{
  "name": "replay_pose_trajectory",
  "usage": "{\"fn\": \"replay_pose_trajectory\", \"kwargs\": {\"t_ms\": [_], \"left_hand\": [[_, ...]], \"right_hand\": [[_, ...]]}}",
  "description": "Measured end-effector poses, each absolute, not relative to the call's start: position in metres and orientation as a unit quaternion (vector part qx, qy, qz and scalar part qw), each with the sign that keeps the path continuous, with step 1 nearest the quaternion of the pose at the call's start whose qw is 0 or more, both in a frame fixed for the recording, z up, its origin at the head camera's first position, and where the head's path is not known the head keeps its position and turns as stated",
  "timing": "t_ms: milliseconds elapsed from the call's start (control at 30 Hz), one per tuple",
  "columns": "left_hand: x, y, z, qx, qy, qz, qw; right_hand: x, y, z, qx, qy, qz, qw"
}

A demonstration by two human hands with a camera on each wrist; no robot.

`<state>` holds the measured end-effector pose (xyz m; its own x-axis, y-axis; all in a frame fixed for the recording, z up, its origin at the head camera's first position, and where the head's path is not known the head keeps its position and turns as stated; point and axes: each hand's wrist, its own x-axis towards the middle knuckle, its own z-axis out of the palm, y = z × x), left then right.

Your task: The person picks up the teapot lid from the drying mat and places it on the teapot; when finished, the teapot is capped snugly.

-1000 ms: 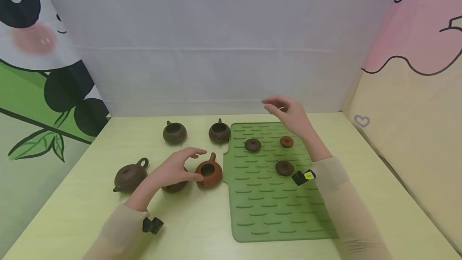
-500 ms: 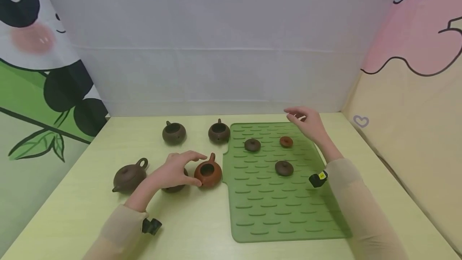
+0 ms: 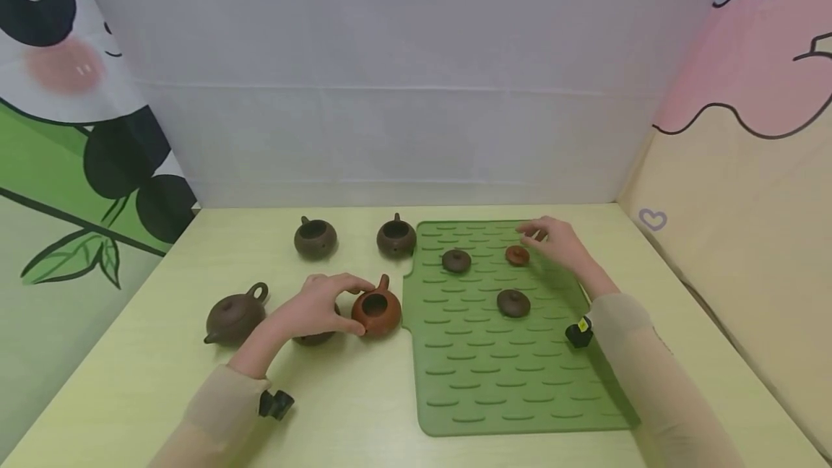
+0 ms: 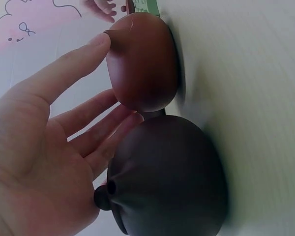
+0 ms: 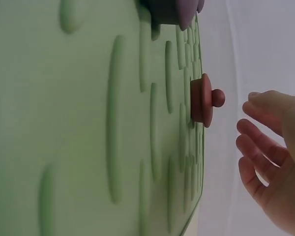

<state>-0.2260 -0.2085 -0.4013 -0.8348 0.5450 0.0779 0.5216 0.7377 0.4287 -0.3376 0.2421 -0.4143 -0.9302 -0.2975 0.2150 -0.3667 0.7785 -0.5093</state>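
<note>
My left hand (image 3: 318, 305) holds a lidless reddish-brown teapot (image 3: 385, 322) at the mat's left edge. In the left wrist view, the thumb touches the teapot's spout (image 4: 119, 42) and the other fingers reach along its far side. Below this hand is a dark teapot (image 4: 172, 172) with its lid on, mostly hidden in the head view. My right hand (image 3: 555, 243), holding nothing, hovers just above a small red lid (image 3: 517, 256). In the right wrist view, its loosely bent fingers are apart from the lid's knob (image 5: 218, 98).
Two dark lids, one further back (image 3: 456, 261) and one nearer (image 3: 513, 303), lie on the green mat (image 3: 494, 403). Two lidless dark teapots, a left one (image 3: 315, 239) and a right one (image 3: 396, 238), stand at the back. A lidded brown teapot (image 3: 234, 320) stands at left.
My right hand has moved right, then down towards the red lid. My left hand's fingers have closed in slightly on the reddish-brown teapot, which stays in place.
</note>
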Motion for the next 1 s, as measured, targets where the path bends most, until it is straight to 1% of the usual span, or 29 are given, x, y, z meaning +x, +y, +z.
{"fn": "replay_pose_trajectory", "kwargs": {"t_ms": [233,567,1000], "left_hand": [[-0.227,-0.209,-0.401,0.293,0.927,0.233,0.039],[-0.228,-0.208,-0.401,0.291,0.924,0.243,0.046],[-0.228,-0.208,-0.402,0.284,0.925,0.250,0.050]], "right_hand": [[-0.341,0.244,-0.421,0.167,-0.945,0.279,0.020],[-0.339,0.243,-0.424,0.178,-0.946,0.270,0.025],[-0.340,0.251,-0.433,0.181,-0.931,0.318,-0.001]]}}
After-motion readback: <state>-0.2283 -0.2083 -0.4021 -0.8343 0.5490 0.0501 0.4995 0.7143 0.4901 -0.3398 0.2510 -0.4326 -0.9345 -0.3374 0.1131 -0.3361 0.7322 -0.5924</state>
